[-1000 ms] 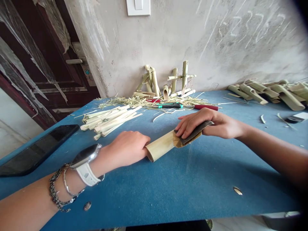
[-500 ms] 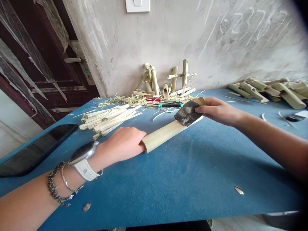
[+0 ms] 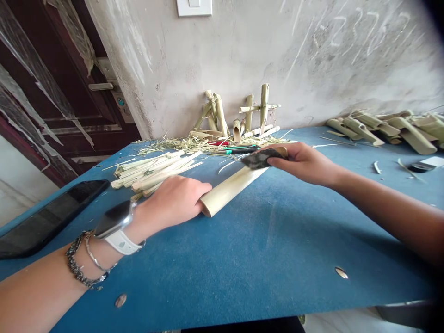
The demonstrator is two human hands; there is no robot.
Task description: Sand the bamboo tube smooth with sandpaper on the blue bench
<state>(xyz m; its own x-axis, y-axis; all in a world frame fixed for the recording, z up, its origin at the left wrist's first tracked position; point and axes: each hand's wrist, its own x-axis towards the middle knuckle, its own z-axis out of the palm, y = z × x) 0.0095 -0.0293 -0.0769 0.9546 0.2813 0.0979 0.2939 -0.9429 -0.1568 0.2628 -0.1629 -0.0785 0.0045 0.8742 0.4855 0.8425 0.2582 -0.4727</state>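
A pale split bamboo piece [image 3: 229, 189] lies on the blue table [image 3: 270, 249], slanting from near left to far right. My left hand [image 3: 173, 203], with a watch and bracelets on its wrist, is closed around the near end and holds it down. My right hand [image 3: 301, 162] pinches a dark folded sheet of sandpaper [image 3: 258, 159] flat against the far end of the bamboo.
A bundle of thin bamboo strips [image 3: 156, 169] lies left of the piece. Knives with red and green handles [image 3: 239, 149], shavings and small bamboo constructions [image 3: 239, 115] sit by the wall. Cut bamboo sections [image 3: 385, 129] are piled far right. A black phone [image 3: 45, 219] rests at the left edge.
My right hand slid the sandpaper from near the middle of the bamboo out to its far end, lifted it briefly, and now presses it flat there. The left hand stayed put.
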